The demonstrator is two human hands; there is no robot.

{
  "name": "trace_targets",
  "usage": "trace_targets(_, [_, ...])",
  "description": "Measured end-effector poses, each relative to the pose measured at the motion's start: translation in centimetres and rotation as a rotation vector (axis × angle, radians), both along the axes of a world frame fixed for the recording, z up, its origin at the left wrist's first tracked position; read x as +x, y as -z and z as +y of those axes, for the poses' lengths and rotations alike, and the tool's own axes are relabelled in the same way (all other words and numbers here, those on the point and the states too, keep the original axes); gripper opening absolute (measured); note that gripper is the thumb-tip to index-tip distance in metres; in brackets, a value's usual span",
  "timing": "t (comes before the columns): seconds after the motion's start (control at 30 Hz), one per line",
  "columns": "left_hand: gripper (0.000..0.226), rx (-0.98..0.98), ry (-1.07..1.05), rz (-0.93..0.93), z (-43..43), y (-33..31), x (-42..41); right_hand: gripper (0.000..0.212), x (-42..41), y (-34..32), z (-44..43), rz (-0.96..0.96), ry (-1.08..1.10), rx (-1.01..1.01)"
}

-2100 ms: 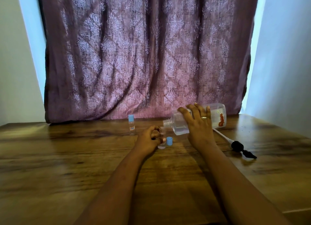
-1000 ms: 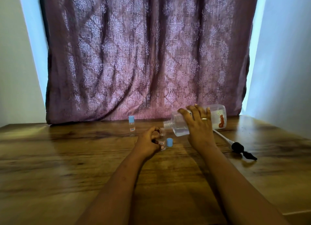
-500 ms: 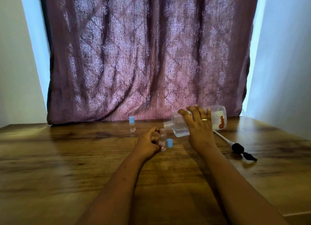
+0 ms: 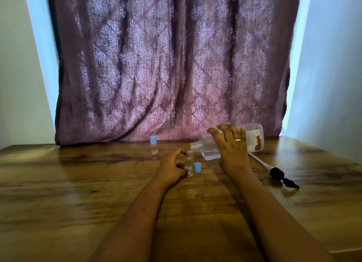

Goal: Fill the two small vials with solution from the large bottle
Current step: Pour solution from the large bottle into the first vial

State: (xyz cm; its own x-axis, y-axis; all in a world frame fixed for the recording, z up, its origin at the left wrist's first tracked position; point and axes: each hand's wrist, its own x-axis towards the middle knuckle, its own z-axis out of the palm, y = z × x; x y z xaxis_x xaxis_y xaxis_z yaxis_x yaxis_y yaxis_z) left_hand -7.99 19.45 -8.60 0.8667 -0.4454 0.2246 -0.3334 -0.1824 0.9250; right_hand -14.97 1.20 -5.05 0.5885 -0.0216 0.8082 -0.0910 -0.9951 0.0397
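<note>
My right hand (image 4: 232,152) grips the large clear bottle (image 4: 252,140), tipped almost flat with its open neck pointing left, just over the uncapped small vial (image 4: 189,164). That vial stands on the wooden table (image 4: 78,193), and my left hand (image 4: 172,166) is closed around it. Some clear liquid lies in the bottle's lower side. The vial's blue cap (image 4: 197,167) rests on the table right beside it. A second small vial (image 4: 154,147), capped in blue and labelled, stands upright farther back to the left.
A white tube with a black pump head (image 4: 278,173) lies on the table right of my right hand. A purple patterned curtain (image 4: 166,65) hangs behind the table's far edge. The table's right edge runs near the white wall.
The vial in my left hand has come a little nearer the bottle's neck. The bottle stays tipped in my right hand; the view has shifted slightly.
</note>
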Motion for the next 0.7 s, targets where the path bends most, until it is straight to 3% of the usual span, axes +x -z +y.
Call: trace_targets(0.7, [0.05, 0.014, -0.007, -0.022, 0.07, -0.02, -0.11, 0.084, -0.11, 0.02, 0.1, -0.002, 0.003, -0.001])
